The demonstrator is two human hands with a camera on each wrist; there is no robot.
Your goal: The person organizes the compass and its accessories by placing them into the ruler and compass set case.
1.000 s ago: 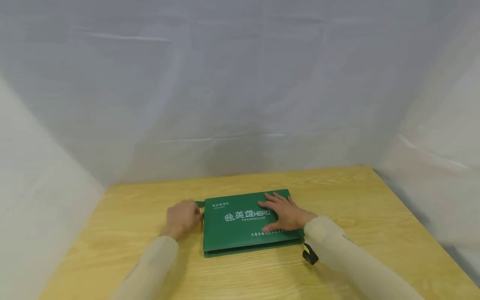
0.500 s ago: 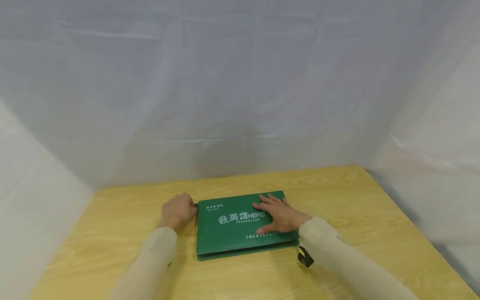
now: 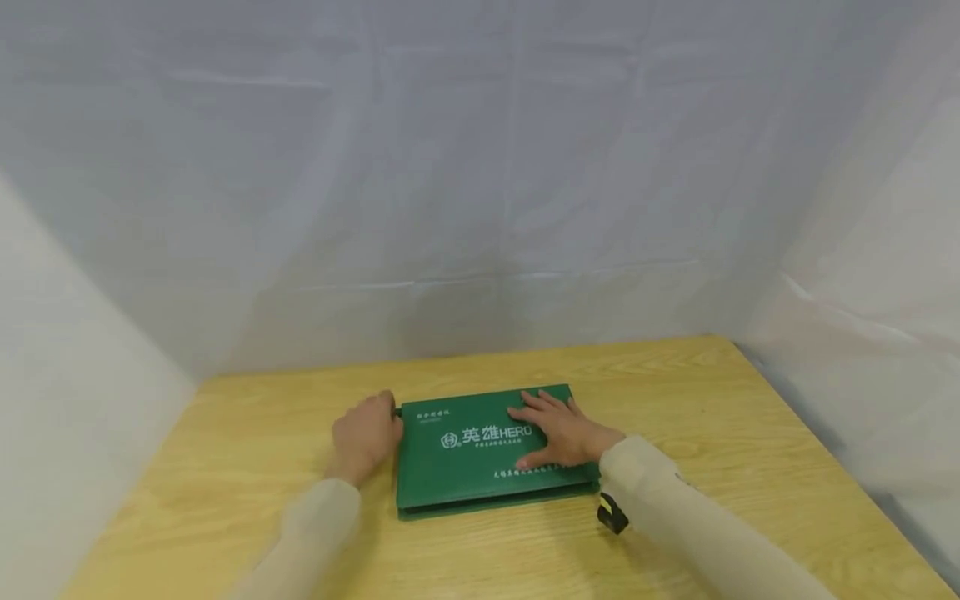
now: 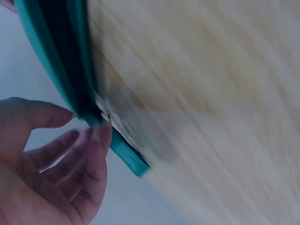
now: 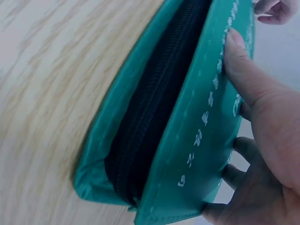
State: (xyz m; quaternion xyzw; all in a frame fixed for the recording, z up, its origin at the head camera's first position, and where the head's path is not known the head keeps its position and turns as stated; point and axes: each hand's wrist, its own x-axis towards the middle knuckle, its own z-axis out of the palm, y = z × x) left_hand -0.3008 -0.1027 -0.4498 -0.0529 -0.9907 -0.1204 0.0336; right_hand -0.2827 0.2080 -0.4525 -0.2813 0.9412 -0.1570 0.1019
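A green zip document case [image 3: 450, 471] with white "HERO" lettering lies flat on the wooden table. At its far left corner, my left hand [image 3: 365, 435] has its fingers curled around the short green tab [image 4: 129, 157] at the zip's end. In the left wrist view, a small metal zip part [image 4: 105, 112] shows beside the fingertips. My right hand [image 3: 558, 429] is spread over the right part of the cover, fingers and thumb resting on it. Along the near side, the black zip [image 5: 164, 70] runs closed between the green flaps.
The wooden table [image 3: 262, 475] has its far edge close to pale sheeting [image 3: 465, 208] that hangs behind and at both sides. A black and yellow item [image 3: 612, 512] hangs under the right sleeve [image 3: 675, 492].
My left hand stays at the case's far left corner, its wrist and knuckles turning slightly. The right hand keeps its place on the cover, and the head view shifts a little.
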